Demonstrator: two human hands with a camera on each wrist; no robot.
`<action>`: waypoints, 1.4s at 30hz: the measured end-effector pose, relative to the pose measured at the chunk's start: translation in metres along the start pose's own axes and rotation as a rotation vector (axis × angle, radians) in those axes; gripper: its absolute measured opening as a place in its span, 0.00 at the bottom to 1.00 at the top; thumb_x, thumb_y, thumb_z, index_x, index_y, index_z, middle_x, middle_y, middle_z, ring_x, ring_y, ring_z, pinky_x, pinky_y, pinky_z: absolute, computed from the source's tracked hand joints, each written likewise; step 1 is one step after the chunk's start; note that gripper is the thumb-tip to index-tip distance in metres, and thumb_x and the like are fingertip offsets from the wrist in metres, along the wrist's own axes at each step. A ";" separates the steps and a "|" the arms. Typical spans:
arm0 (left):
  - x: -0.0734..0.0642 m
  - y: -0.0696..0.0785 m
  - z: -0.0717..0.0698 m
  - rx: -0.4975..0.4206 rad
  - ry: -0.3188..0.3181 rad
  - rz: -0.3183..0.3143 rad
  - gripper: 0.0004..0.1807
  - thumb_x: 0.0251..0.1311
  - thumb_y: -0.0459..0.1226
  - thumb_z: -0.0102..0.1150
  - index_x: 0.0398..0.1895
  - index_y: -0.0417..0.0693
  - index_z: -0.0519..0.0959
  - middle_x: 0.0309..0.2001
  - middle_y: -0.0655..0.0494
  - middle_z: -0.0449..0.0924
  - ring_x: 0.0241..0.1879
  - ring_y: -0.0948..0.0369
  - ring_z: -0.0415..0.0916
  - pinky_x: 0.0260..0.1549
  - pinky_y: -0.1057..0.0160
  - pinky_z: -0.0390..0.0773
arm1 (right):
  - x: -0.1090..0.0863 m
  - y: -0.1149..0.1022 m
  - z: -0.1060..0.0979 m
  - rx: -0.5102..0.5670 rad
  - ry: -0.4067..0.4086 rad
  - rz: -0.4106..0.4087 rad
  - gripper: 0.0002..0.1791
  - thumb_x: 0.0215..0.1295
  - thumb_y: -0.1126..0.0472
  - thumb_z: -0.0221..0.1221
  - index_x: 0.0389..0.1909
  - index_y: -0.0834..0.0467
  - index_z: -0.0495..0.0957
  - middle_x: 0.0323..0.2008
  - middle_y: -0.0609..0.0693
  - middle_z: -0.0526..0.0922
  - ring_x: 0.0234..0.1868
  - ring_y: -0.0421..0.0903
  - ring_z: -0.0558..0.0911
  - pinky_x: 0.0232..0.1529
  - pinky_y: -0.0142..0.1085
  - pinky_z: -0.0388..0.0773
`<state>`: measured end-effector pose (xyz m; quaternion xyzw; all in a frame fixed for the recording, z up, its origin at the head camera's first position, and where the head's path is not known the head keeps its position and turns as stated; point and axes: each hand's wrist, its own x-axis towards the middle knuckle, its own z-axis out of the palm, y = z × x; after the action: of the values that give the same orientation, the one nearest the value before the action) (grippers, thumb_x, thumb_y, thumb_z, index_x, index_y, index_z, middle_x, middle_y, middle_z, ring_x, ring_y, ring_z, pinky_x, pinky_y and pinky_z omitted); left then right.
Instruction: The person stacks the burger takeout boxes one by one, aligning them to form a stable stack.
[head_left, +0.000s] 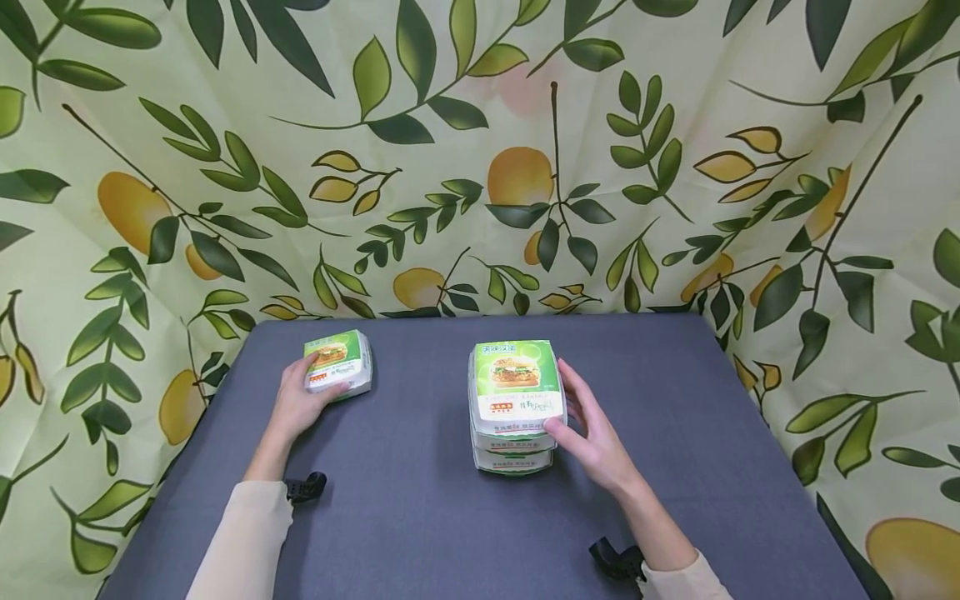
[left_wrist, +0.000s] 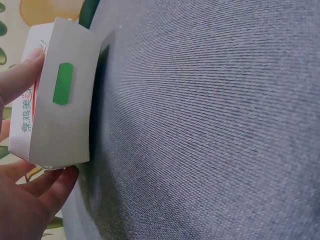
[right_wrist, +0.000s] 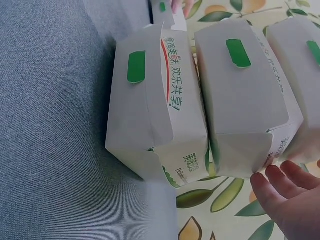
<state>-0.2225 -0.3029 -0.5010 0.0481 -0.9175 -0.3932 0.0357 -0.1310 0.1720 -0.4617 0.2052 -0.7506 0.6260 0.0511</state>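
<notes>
A burger box [head_left: 338, 364] with a green and white printed lid is at the back left of the table. My left hand [head_left: 297, 400] grips it, with fingers on its left side and thumb near the front; in the left wrist view the thumb [left_wrist: 22, 77] presses the printed face and fingertips touch the side. Three similar boxes stand in a stack [head_left: 517, 400] near the middle. Against its right side is my right hand [head_left: 596, 429], thumb at the top box's front right corner. The right wrist view shows extended fingertips beside the middle box [right_wrist: 245, 85] and the bottom box [right_wrist: 135, 100] below.
Dark grey-blue cloth [head_left: 420, 517] covers the table. Behind it and at both sides hangs a curtain [head_left: 450, 200] printed with leaves and fruit. Each wrist bears a black camera mount, one on the left [head_left: 306, 487] and one on the right [head_left: 617, 560].
</notes>
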 end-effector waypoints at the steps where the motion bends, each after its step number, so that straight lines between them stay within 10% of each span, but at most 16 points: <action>1: -0.001 0.001 0.000 0.003 -0.002 0.001 0.55 0.58 0.51 0.73 0.80 0.37 0.53 0.75 0.27 0.47 0.73 0.33 0.47 0.70 0.34 0.50 | 0.000 0.000 0.000 0.001 0.004 0.007 0.43 0.69 0.64 0.58 0.81 0.55 0.49 0.75 0.59 0.60 0.71 0.55 0.62 0.66 0.25 0.60; 42: -0.033 0.078 0.006 -0.080 0.038 0.166 0.49 0.59 0.54 0.71 0.79 0.48 0.60 0.74 0.39 0.56 0.66 0.44 0.61 0.59 0.45 0.65 | -0.002 -0.001 0.000 -0.024 0.013 -0.010 0.44 0.67 0.65 0.60 0.81 0.57 0.50 0.75 0.59 0.60 0.72 0.55 0.62 0.67 0.26 0.60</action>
<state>-0.1953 -0.2412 -0.4491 -0.0223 -0.9010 -0.4243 0.0873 -0.1290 0.1719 -0.4616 0.2040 -0.7568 0.6179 0.0616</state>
